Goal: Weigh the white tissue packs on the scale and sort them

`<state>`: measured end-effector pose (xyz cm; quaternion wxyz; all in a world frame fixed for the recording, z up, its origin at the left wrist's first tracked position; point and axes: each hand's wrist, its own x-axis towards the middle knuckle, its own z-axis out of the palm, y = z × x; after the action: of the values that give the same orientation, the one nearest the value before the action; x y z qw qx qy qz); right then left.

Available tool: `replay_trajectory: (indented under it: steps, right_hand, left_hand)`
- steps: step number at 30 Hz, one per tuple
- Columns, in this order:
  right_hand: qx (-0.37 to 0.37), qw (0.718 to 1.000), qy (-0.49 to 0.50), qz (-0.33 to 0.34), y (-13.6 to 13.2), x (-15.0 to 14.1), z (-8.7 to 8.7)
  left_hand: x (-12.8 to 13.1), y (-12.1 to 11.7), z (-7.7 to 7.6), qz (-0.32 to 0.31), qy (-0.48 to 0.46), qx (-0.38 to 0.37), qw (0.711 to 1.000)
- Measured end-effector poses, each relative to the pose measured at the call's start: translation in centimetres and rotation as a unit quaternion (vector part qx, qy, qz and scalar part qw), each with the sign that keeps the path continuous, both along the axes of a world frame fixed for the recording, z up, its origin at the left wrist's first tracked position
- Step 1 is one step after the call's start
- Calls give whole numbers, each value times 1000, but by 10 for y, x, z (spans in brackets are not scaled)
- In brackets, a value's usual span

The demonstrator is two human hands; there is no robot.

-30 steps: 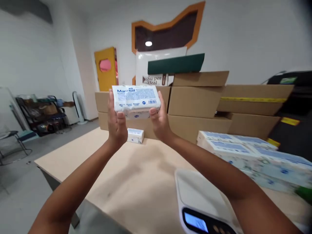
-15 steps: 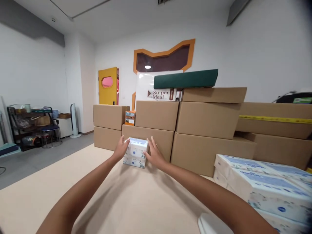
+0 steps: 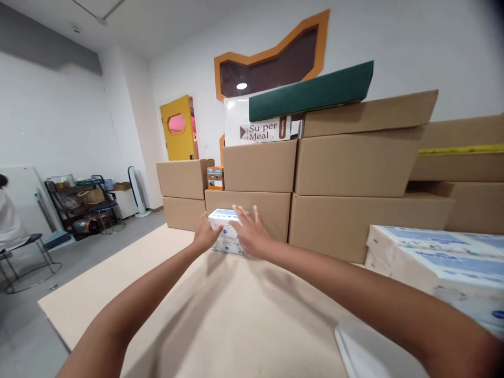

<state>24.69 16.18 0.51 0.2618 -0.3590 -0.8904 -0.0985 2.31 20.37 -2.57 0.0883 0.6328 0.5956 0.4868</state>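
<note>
Two white, blue-printed tissue packs (image 3: 226, 243) are stacked on the table in front of a cardboard box (image 3: 271, 207). My left hand (image 3: 207, 233) presses the stack's left side, its thumb over the front edge. On the right side is my right hand (image 3: 252, 233), its thumb on the front face and its fingers partly spread along the top and side. The packs are held between both hands. My right hand hides their right end.
More cardboard boxes (image 3: 334, 165) stand piled behind, with a green box (image 3: 311, 94) on top. Larger bundles of tissue packs (image 3: 444, 262) lie at the right. A small orange box (image 3: 215, 178) sits among the cartons. A white object (image 3: 370, 346) is at the near right. Part of a seated person (image 3: 11, 220) shows at far left.
The view has tilted down and turned left, bringing in a seated person. My right hand has moved further over the packs' right end. The packs stay before the same box.
</note>
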Motion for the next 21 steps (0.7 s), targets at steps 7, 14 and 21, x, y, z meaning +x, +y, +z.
replay_trajectory:
  steps: [7, 14, 21]
  right_hand:
    - [313, 880, -107, 341, -148, 30, 1]
    - [395, 846, -215, 288, -243, -11, 22]
    - [294, 891, -321, 129, -204, 83, 28]
  left_hand:
    - [27, -63, 16, -119, 251, 98, 956]
    - [161, -131, 30, -486, 474, 235, 696]
    - [316, -125, 31, -331, 501, 456, 657]
